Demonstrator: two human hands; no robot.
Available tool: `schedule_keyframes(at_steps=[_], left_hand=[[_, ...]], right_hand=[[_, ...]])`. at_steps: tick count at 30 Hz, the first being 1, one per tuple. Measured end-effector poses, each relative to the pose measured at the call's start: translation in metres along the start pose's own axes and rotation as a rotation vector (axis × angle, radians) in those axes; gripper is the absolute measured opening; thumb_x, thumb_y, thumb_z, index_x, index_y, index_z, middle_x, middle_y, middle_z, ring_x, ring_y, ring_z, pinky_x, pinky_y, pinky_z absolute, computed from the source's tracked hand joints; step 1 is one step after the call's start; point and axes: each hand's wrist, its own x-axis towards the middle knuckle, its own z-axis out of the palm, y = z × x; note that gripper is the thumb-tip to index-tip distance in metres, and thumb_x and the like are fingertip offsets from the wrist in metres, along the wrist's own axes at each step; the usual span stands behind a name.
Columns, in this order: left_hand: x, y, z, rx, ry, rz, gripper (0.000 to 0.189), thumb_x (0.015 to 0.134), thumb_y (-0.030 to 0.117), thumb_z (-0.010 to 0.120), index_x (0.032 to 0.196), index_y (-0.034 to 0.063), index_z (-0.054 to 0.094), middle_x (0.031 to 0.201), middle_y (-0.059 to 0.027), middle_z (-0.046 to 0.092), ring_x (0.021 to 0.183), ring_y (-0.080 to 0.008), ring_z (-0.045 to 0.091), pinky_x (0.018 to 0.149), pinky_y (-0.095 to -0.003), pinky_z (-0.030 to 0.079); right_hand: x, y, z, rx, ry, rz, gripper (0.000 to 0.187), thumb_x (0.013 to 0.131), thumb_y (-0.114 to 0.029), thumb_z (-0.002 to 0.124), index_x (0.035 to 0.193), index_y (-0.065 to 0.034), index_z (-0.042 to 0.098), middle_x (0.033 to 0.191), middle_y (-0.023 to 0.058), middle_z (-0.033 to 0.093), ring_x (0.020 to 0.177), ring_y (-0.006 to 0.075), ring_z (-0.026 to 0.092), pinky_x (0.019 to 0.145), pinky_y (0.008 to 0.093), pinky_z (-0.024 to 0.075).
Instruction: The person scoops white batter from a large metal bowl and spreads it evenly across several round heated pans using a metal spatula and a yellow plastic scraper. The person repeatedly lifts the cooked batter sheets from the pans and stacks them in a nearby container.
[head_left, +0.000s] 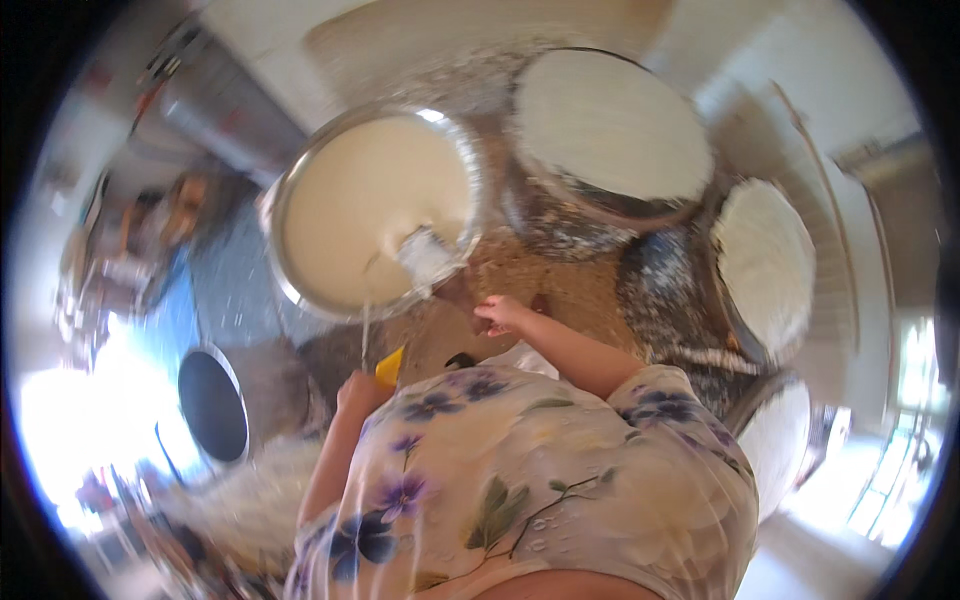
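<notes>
A wide metal basin (279, 247) of cream-coloured liquid (367, 187) stands in front of me. A utensil with a white-coated end (426, 259) leans over its near rim into the liquid. My right hand (501, 315) is curled at the brown, blurred handle (459, 292) of that utensil. My left hand (361, 394) is closed close to my body, with a flat yellow piece (390, 367) sticking out of it. A thin pale rod (366, 334) runs from this hand up across the basin's rim. Blur hides whether the hand grips the rod too.
Round vats topped with white (611, 124) stand at the far right, with a second white-topped vat (765, 266) beside them and another white round top (776, 442) nearer. The floor (555, 277) is brown and stained. A dark round pan (214, 405) is at left.
</notes>
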Motion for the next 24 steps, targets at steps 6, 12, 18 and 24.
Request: schedule_keyframes(at_steps=[6,12,18,24], left_hand=[[0.000,0.017,-0.012,-0.169,0.500,0.355,0.064,0.073,0.030,0.064,0.119,-0.0081,0.040,0.120,-0.0203,0.046,0.112,-0.0306,0.043,0.093,-0.0389,0.035],[-0.005,0.129,-0.029,-0.864,0.102,0.882,0.038,0.086,0.020,0.052,0.115,-0.0031,0.045,0.111,-0.0131,0.051,0.101,-0.0209,0.049,0.085,-0.0310,0.039],[-0.030,0.241,-0.005,-0.535,0.036,1.288,0.034,0.086,0.022,0.052,0.110,-0.0025,0.051,0.110,-0.0131,0.052,0.099,-0.0201,0.051,0.083,-0.0295,0.040],[-0.031,0.288,0.011,-0.319,-0.280,1.123,0.031,0.085,0.022,0.053,0.104,-0.0022,0.056,0.101,-0.0096,0.056,0.091,-0.0147,0.053,0.078,-0.0247,0.041]], right_hand=[[-0.110,-0.023,0.016,-0.661,0.496,-0.469,0.042,0.069,-0.028,0.063,0.104,-0.0072,0.054,0.097,0.0147,0.057,0.092,0.0311,0.054,0.081,0.0364,0.0426],[-0.192,-0.062,0.055,-0.905,0.822,-1.026,0.067,0.064,-0.018,0.064,0.121,-0.0015,0.035,0.120,0.0225,0.039,0.115,0.0360,0.035,0.094,0.0414,0.0325],[-0.203,-0.049,-0.016,-0.635,1.041,-1.008,0.044,0.066,-0.009,0.056,0.109,-0.0020,0.047,0.101,0.0174,0.051,0.097,0.0337,0.049,0.084,0.0396,0.0415],[-0.234,0.022,-0.188,-0.833,1.348,-0.216,0.018,0.069,-0.010,0.053,0.087,-0.0042,0.055,0.087,0.0116,0.057,0.085,0.0272,0.056,0.073,0.0361,0.0461]])
